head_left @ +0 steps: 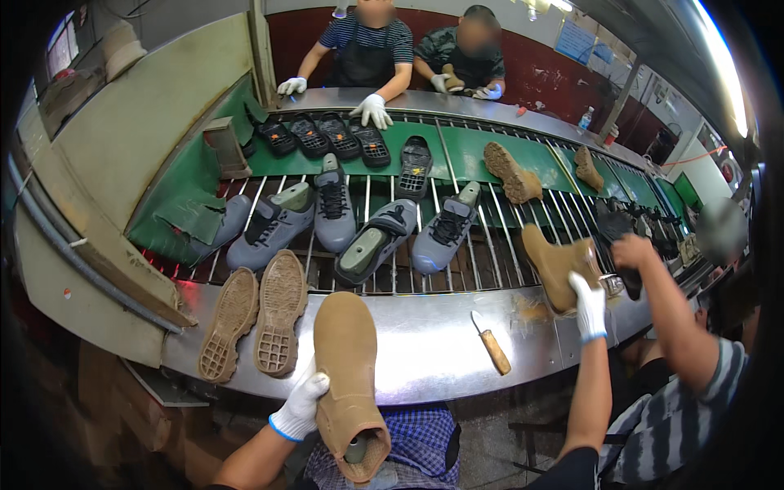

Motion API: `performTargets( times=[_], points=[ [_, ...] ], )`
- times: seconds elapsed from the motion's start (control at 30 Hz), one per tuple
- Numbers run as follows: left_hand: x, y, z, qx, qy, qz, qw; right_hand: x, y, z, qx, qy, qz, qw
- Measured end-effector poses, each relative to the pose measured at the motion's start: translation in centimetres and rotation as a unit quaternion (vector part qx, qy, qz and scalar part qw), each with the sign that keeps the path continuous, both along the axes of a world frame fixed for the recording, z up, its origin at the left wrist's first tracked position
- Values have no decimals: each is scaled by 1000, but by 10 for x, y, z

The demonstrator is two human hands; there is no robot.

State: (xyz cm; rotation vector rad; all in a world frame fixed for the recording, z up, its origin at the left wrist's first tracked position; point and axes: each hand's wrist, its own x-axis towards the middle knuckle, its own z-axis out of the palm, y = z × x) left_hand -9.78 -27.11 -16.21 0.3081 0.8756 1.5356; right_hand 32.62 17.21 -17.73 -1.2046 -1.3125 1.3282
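In my gloved left hand (pixel 300 402) is a tan boot (pixel 347 339), gripped at its side with the toe pointing away and the opening toward me. A second tan boot (pixel 551 261) is at the right, over the metal edge and the rollers. My gloved right hand (pixel 590 309) is closed on the shaft of that boot; its fingertips are partly hidden. Two tan treaded soles (pixel 280 314) lie on the metal edge left of the near boot. Between my hands, a knife (pixel 493 349) with a wooden handle rests on the metal.
Grey shoes (pixel 331 214) stand on the roller conveyor (pixel 490 237); black soles (pixel 335 135) lie on the green belt (pixel 445 155) beyond. Tan boots (pixel 513 171) lie farther right. Two gloved workers face me across the line. A co-worker's bare arm (pixel 678 302) reaches in close to my right.
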Motion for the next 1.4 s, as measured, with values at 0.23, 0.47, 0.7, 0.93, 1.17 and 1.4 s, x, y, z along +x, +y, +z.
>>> performTargets(
  times=[0.23,0.47,0.7,0.93,1.17,1.4],
  points=[
    [28,28,-7,53,-4,-37,998,64,-193,-6,187,-386,-127,894],
    [46,49,19,181,507,-158,828,-104,-353,-41,-200,344,137,907],
    [-157,123,37,-183,891,-32,415,-78,-411,-81,-400,378,162,819],
    [-189,160,-13,-324,850,-94,406,-76,-407,-135,-420,278,136,853],
    [-154,146,68,-42,411,-92,906,-110,-399,-49,-422,361,183,811],
    [-23,71,72,80,409,-91,904,-120,-387,-48,-343,408,291,795]
  ],
)
